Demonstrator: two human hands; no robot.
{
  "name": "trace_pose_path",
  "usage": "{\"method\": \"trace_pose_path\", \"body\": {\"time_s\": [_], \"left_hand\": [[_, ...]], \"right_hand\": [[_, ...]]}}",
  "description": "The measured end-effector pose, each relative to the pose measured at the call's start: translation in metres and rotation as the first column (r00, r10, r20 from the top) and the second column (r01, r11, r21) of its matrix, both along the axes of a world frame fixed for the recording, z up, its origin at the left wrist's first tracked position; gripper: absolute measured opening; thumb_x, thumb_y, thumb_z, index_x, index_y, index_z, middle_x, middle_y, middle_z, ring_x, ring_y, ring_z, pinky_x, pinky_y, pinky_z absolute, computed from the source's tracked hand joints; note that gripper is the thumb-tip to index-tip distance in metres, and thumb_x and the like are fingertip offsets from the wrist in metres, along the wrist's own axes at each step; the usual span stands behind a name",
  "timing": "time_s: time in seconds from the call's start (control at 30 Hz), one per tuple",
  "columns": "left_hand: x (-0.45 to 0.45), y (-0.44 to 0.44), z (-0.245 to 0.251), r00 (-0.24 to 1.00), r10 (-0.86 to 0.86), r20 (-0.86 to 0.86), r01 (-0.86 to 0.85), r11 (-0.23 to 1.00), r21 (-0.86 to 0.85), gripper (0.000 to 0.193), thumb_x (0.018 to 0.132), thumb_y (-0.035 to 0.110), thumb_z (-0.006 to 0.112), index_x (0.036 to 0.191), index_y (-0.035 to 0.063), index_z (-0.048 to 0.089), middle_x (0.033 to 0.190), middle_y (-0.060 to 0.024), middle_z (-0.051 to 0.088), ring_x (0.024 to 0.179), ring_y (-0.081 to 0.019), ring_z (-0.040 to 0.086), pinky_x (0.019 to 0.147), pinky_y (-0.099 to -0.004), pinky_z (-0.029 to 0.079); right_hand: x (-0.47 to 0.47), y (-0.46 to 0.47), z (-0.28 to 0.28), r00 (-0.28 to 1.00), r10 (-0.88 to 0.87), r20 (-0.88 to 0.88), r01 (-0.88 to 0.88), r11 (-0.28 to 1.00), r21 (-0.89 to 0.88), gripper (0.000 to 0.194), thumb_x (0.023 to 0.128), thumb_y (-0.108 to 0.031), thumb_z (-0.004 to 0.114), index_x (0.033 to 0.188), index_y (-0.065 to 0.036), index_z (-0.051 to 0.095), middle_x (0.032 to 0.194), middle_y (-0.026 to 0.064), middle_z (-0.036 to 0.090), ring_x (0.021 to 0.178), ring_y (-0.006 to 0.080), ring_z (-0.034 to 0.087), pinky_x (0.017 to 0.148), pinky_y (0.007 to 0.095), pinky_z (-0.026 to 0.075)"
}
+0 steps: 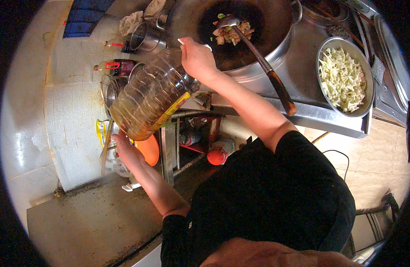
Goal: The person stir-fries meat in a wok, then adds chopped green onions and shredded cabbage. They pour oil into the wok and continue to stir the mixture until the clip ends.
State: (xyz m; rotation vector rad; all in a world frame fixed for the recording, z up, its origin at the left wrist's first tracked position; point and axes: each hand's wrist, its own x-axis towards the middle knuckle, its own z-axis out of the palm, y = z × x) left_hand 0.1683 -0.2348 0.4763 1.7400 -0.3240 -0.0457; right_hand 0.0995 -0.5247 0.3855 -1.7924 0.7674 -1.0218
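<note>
A large clear plastic jug (151, 88) with ribbed sides and a yellow label is tilted over the wok's left rim, its base lower left. Some brownish-yellow liquid shows inside it. Near its neck, my right hand (198, 59) grips the jug. My left hand (128, 150) supports the base from below, its fingers partly hidden. Inside the big dark wok (191, 20) lie browned sliced pieces (221, 36) with bits of green. A metal ladle (227, 22) rests on that food, and its wooden handle (281, 88) reaches over the near rim.
A steel bowl (370, 96) of chopped pale-green vegetable (343, 80) stands right of the wok. Bottles (123, 67) and a metal pot (148, 36) are at the left. Below the jug is an orange oval item (150, 150). A red-capped container (217, 156) stands beneath the stove counter.
</note>
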Motion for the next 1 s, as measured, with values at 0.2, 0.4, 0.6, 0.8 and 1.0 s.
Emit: {"method": "trace_pose_path", "body": {"time_s": [0.2, 0.4, 0.6, 0.8, 1.0], "left_hand": [[-0.004, -0.005, 0.004, 0.998, 0.047, 0.034, -0.048, 0.999, 0.015, 0.074, 0.095, 0.054, 0.037, 0.132, -0.0097, 0.041, 0.136, -0.0191, 0.045, 0.131, -0.0241, 0.035, 0.11, -0.0386, 0.015], [-0.008, -0.007, 0.008, 0.994, 0.04, 0.102, -0.048, 0.996, 0.072, 0.073, 0.095, 0.053, 0.037, 0.131, -0.0101, 0.042, 0.135, -0.019, 0.046, 0.131, -0.0233, 0.036, 0.11, -0.0385, 0.015], [-0.009, -0.012, 0.014, 0.996, 0.041, 0.076, -0.047, 0.996, 0.08, 0.073, 0.095, 0.053, 0.036, 0.131, -0.0109, 0.041, 0.135, -0.0202, 0.045, 0.13, -0.0235, 0.037, 0.11, -0.0387, 0.017], [-0.006, -0.012, 0.014, 0.996, 0.046, 0.074, -0.05, 0.997, 0.054, 0.074, 0.095, 0.053, 0.036, 0.131, -0.0118, 0.04, 0.136, -0.0212, 0.044, 0.13, -0.0257, 0.037, 0.109, -0.0392, 0.019], [-0.004, -0.014, 0.014, 0.994, 0.024, 0.106, -0.035, 0.994, 0.104, 0.074, 0.096, 0.054, 0.033, 0.131, -0.011, 0.041, 0.135, -0.021, 0.045, 0.131, -0.0258, 0.036, 0.11, -0.0403, 0.016]], "right_hand": [[-0.001, -0.003, -0.002, 1.0, -0.007, 0.007, 0.007, 1.0, -0.001, 0.02, 0.088, -0.015, 0.051, 0.104, -0.004, 0.056, 0.076, 0.021, 0.063, 0.071, 0.0385, 0.062, 0.063, 0.0482, 0.05], [0.001, -0.004, -0.005, 0.999, -0.028, 0.043, 0.027, 1.0, 0.015, 0.019, 0.088, -0.015, 0.051, 0.104, -0.005, 0.055, 0.076, 0.021, 0.063, 0.071, 0.0394, 0.062, 0.063, 0.0491, 0.049], [0.002, -0.004, -0.006, 0.996, -0.041, 0.073, 0.039, 0.999, 0.033, 0.017, 0.089, -0.015, 0.051, 0.102, -0.005, 0.055, 0.075, 0.0208, 0.063, 0.071, 0.0399, 0.062, 0.063, 0.0491, 0.049], [0.002, -0.007, -0.006, 0.999, -0.04, 0.026, 0.038, 0.998, 0.05, 0.017, 0.088, -0.015, 0.051, 0.1, -0.005, 0.056, 0.075, 0.0207, 0.063, 0.07, 0.0387, 0.063, 0.063, 0.0485, 0.05], [0.002, -0.008, -0.007, 0.998, -0.046, 0.046, 0.044, 0.998, 0.054, 0.015, 0.089, -0.015, 0.051, 0.1, -0.005, 0.055, 0.075, 0.0207, 0.063, 0.071, 0.0396, 0.062, 0.063, 0.049, 0.049]]}}
